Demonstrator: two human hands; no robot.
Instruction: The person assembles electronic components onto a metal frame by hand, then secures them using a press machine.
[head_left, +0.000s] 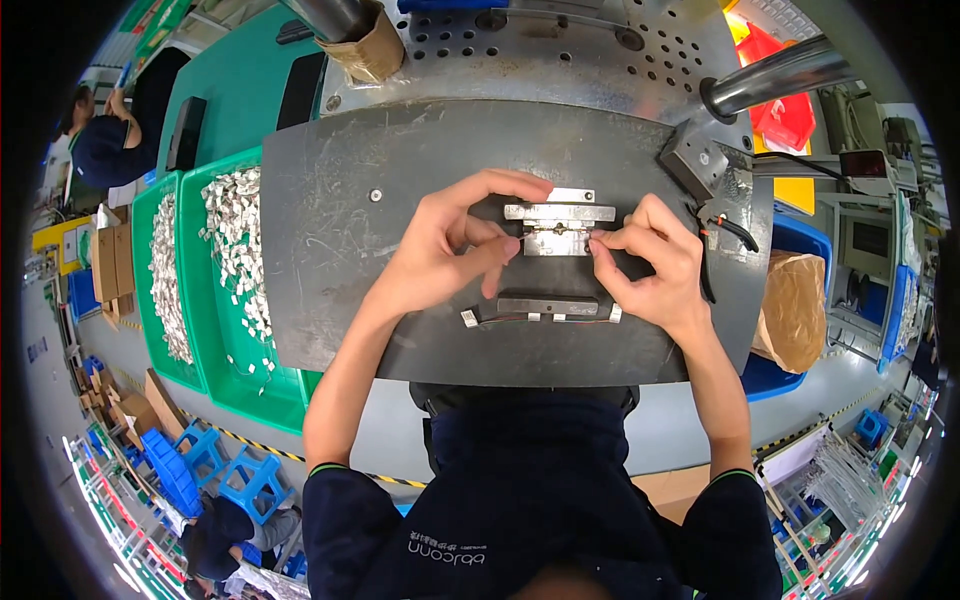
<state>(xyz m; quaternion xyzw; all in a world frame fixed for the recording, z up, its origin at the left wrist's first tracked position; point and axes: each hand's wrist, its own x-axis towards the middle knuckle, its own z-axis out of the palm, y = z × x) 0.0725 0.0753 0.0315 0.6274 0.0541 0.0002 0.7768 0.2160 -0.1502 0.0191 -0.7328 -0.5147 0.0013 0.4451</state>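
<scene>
A small silver metal fixture [558, 240] with a raised crossbar rests on the dark work plate [330, 250]. My left hand [455, 235] is at its left end, index finger stretched over the back edge, thumb and another finger closed together. At the right end, my right hand [655, 260] pinches with thumb and index finger. Whatever lies between the fingertips of either hand is too small to make out. Just nearer to me lies a dark metal bar [548, 305], with thin wires and small white connectors [469, 318] along its front.
Left of the plate stand green bins [222, 370] holding many small white parts. Orange-and-black handled pliers [735, 230] and a metal block [694, 160] lie at the right. Steel posts [770, 80] rise behind. A blue bin with brown paper [795, 310] stands far right.
</scene>
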